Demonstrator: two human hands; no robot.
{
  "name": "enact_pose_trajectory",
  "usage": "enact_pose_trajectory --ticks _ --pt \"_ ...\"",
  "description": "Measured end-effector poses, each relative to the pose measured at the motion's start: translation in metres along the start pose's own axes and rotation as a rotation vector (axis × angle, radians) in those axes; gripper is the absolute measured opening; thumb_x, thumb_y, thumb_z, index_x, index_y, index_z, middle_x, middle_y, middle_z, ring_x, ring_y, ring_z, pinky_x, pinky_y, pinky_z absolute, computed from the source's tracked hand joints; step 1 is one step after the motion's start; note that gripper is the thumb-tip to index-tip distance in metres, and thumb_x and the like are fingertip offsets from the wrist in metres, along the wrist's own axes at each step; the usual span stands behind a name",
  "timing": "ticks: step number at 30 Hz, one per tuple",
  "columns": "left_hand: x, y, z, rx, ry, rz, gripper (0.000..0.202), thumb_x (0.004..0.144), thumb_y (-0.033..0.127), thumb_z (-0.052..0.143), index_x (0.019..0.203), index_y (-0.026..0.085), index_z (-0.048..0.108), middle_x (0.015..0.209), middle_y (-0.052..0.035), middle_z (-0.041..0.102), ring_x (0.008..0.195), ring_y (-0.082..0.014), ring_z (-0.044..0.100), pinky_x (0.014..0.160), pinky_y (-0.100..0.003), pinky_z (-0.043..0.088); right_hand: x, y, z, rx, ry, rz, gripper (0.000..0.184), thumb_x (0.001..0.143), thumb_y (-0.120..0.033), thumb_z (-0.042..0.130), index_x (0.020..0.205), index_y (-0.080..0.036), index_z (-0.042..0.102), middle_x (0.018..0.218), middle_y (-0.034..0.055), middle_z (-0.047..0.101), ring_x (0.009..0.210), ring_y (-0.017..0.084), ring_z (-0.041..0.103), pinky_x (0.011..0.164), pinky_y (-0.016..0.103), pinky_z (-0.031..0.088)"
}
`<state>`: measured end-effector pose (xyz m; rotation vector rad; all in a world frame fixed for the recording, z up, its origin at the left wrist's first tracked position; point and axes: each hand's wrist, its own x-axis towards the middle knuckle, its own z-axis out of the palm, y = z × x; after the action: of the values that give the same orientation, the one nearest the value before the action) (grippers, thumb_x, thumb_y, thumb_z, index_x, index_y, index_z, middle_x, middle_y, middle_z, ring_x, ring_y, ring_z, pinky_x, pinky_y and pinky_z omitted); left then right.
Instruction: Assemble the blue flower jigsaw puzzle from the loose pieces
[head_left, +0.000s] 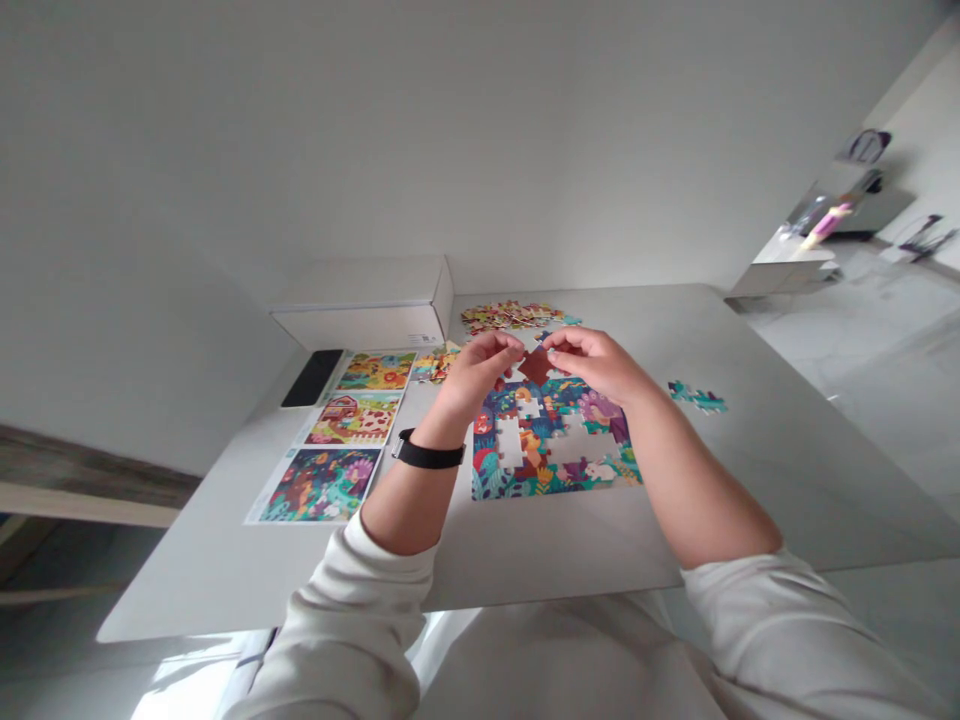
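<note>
A brownish-red jigsaw puzzle piece is raised between my two hands, over the far edge of a partly assembled puzzle. My left hand, with a black band on its wrist, pinches the piece's left side. On the right side, the fingertips of my right hand close on it. The assembled puzzle shows colourful animals and plants, and several gaps let the white table through. Behind my hands lies a pile of loose puzzle pieces. My fingers partly cover the puzzle's far edge.
On the left lies a reference sheet with three printed pictures, beside a black phone. A white box stands against the wall. More loose pieces lie near the box, and a small group of teal pieces sits to the right.
</note>
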<state>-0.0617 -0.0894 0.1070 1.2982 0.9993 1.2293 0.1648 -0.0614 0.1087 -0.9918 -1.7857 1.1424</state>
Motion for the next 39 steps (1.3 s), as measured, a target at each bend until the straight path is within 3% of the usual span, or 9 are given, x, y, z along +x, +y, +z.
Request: enact_pose_trajectory --ticks 5,19,27,35,39 --pt "0.002 -0.002 -0.004 0.028 -0.066 0.017 0.038 0.081 0.053 0.086 0.089 0.018 0.073 0.069 0.0026 0.058 0.053 -0.0069 0.041 0.047 -0.021 0.030 0.000 -0.001 0.001 -0.018 -0.014 -0.005 0.025 0.089 -0.042 0.079 0.106 -0.024 0.079 0.089 0.0031 0.075 0.081 0.020 0.066 0.075 0.035 0.054" --pt "0.003 -0.004 -0.005 0.076 -0.066 -0.017 0.035 0.083 0.051 0.084 0.086 0.018 0.070 0.063 0.0032 0.055 0.050 -0.0073 0.041 0.047 -0.023 0.029 0.001 0.005 0.004 0.000 -0.028 -0.001 0.026 0.089 -0.040 0.079 0.111 -0.026 0.077 0.093 0.0032 0.073 0.085 0.021 0.067 0.078 0.036 0.056" --pt "0.004 -0.003 -0.009 0.067 0.003 -0.006 0.036 0.081 0.052 0.083 0.085 0.020 0.067 0.067 0.0033 0.056 0.054 -0.0084 0.044 0.050 -0.023 0.030 0.001 0.009 0.005 -0.002 -0.042 0.015 0.031 0.089 -0.036 0.077 0.118 -0.027 0.070 0.097 0.0021 0.071 0.085 0.020 0.067 0.078 0.036 0.056" --pt "0.004 -0.005 -0.005 0.212 -0.177 -0.007 0.040 0.080 0.054 0.084 0.086 0.017 0.072 0.062 0.0030 0.057 0.053 -0.0086 0.041 0.053 -0.025 0.030 -0.001 0.004 0.007 0.037 -0.107 0.039 0.030 0.085 -0.034 0.079 0.113 -0.025 0.071 0.096 0.0018 0.069 0.086 0.019 0.067 0.078 0.034 0.054" --pt "0.004 -0.007 -0.003 0.204 -0.169 -0.020 0.041 0.082 0.057 0.082 0.085 0.018 0.071 0.060 0.0047 0.052 0.052 -0.0085 0.040 0.052 -0.025 0.028 -0.001 0.003 0.009 0.025 -0.115 0.045 0.029 0.085 -0.032 0.077 0.112 -0.024 0.072 0.091 0.0013 0.069 0.085 0.019 0.066 0.078 0.034 0.053"
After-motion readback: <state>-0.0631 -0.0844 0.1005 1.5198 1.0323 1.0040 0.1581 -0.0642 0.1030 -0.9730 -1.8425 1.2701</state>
